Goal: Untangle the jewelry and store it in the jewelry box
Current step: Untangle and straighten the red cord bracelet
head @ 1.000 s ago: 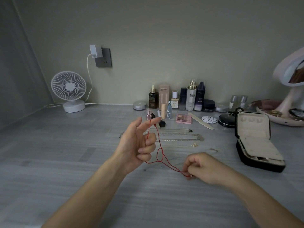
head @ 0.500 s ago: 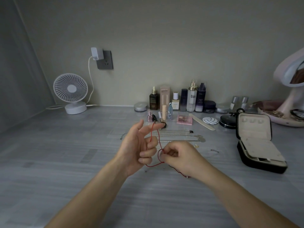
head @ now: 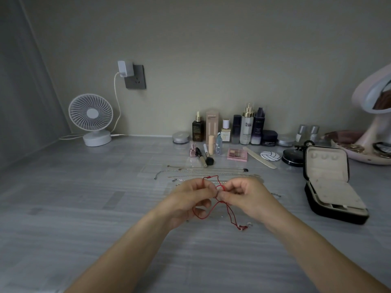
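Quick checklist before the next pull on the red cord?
1. Grip: ok. Left hand and right hand both pinch the red cord at the tangle.
2. Tangle cleared: not ok. Strands cross between the fingertips.
3. Jewelry box open: ok, lid raised.
4. Free compartment in the box: cannot tell, too small to see.
5. Chains clear of the cord: cannot tell; they lie on the table just behind the hands.

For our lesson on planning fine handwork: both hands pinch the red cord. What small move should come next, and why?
Probably ease the pinches apart to loosen the crossing: the left hand and right hand pinch the red cord at its tangle, with loops hanging below; the jewelry box lies open.
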### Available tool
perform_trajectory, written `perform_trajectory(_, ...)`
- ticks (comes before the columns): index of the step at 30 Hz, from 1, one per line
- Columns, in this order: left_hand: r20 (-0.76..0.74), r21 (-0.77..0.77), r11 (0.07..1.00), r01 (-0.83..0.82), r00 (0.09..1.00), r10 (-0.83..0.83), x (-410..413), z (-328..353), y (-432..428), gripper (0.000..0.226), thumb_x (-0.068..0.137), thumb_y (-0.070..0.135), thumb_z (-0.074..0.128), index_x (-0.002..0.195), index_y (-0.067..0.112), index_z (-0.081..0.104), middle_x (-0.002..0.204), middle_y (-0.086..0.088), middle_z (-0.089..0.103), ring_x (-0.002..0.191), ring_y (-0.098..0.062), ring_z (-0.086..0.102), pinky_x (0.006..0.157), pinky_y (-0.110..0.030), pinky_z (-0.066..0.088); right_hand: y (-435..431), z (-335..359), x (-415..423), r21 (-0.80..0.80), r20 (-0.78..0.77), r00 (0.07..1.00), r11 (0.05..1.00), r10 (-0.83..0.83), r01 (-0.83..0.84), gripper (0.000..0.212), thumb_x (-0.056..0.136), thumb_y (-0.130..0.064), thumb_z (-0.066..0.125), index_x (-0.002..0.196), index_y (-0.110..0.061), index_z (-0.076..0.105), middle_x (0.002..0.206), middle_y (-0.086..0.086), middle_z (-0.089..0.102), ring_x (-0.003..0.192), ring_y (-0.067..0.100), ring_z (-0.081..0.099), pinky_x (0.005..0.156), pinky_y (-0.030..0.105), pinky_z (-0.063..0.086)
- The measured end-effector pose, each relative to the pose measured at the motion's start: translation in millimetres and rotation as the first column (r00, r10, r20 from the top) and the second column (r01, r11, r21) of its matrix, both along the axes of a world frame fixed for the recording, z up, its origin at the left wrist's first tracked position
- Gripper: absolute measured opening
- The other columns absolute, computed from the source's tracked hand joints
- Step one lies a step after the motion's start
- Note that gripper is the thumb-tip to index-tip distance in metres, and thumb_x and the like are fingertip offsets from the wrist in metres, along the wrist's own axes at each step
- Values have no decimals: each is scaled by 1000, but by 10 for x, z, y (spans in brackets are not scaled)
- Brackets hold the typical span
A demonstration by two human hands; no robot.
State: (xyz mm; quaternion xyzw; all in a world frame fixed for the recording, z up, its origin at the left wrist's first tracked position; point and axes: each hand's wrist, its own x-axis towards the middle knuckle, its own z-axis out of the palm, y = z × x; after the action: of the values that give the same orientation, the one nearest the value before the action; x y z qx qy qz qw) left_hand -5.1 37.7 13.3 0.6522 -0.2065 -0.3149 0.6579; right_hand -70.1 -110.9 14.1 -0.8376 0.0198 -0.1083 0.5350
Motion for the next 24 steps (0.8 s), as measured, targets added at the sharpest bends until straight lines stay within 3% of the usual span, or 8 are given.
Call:
perform_trajectory(4, -87, -93, 996, -18, 996, 10, 12, 9, 9, 20, 88, 8, 53, 70, 18, 55, 75, 2, 63, 50, -8, 49, 49, -22, 35, -35, -5, -19, 73, 10, 999, 996, -48, 47, 14, 74, -10, 73, 71, -22, 67, 69, -1, 70, 66, 10, 63, 70, 24, 52)
perform_trajectory(9, -254, -248, 967, -52, 967, -13, -5, 1, 25, 12, 74, 15, 59, 68, 24, 54, 68, 8, 65, 50, -8, 50, 50, -21, 37, -32, 4, -31, 227, 64, 993, 971, -99, 82, 13, 78, -10, 68, 70, -19, 68, 55, -9, 68, 52, -2, 58, 53, 9, 43)
perform_trajectory(12, -274, -328, 942, -74, 961, -20, -7, -28, 20, 15, 72, 8, 60, 67, 22, 55, 69, 5, 67, 49, -9, 51, 47, -20, 38, -3, 9, -25, 362, 6, 994, 927, -112, 103, 11, 82, -10, 64, 73, -15, 66, 56, -7, 67, 52, 1, 58, 53, 15, 44)
perform_trajectory(16, -234, -410, 911, -49, 971, -53, -9, -51, 11, 11, 73, 10, 56, 69, 20, 55, 70, 6, 64, 48, -8, 47, 46, -20, 40, 22, 30, 8, 604, -76, 994, 789, -81, 111, 15, 86, -8, 57, 73, -12, 63, 62, -4, 66, 52, 6, 58, 54, 20, 43)
perform_trajectory(21, -247, -466, 884, -46, 966, -80, -20, -52, -23, 14, 72, 9, 51, 66, 21, 54, 60, 4, 51, 43, -8, 37, 47, -22, 34, 66, 29, 34, 867, -159, 984, 488, 77, 102, 16, 82, -15, 49, 67, -17, 54, 62, -2, 61, 60, 10, 59, 61, 24, 39)
perform_trajectory(24, -253, -459, 887, -46, 964, -81, -29, -59, -18, 12, 73, 9, 51, 68, 20, 52, 54, 6, 43, 40, -7, 35, 46, -20, 38, 76, -12, 11, 895, -133, 964, 446, 229, 18, 25, 73, -30, 49, 49, -22, 46, 66, -2, 58, 67, 12, 58, 71, 28, 37)
